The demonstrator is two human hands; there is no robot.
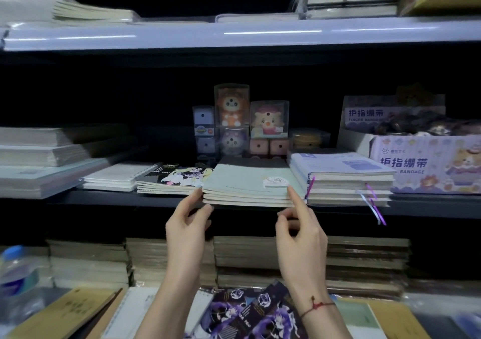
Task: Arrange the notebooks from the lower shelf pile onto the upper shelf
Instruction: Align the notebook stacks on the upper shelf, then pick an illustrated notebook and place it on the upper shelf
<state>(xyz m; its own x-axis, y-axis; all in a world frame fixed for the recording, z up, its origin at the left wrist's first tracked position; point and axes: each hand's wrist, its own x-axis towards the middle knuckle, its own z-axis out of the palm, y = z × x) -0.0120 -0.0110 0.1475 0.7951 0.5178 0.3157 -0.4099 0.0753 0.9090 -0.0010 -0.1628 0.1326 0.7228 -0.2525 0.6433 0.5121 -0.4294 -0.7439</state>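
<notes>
Head view, dim shop shelving. Landmark: the pale green notebook stack (247,186), lying flat at the front edge of the dark shelf (109,198), with a round white sticker near its front right corner. Left hand (186,225) is raised to the stack's front left corner; thumb and fingertips touch the page edges there, fingers loosely curled, no firm grip evident. Right hand (299,228) is at the front right corner; index finger extended and touching the stack's edge beside the sticker, remaining fingers curled under, holding nothing that can be seen. A red string bracelet (316,307) circles the right wrist. Just left of the green stack, touching it, lies a black anime-cover notebook pile (171,180); further left, a white spiral notebook (119,176). Just right of the stack sits a blue-covered notebook pile (343,180) with purple ribbons hanging over the shelf edge. Behind the stack stand boxed plush figures (231,105). Right of the blue pile is a finger bandage display box (426,161). Below the green stack, on the lower shelf, sit tall piles of brown-edged notebooks (364,263). Nearest the camera, below the hands, lie purple anime-cover notebooks (250,312); a water bottle (15,271) stands far left of them.
</notes>
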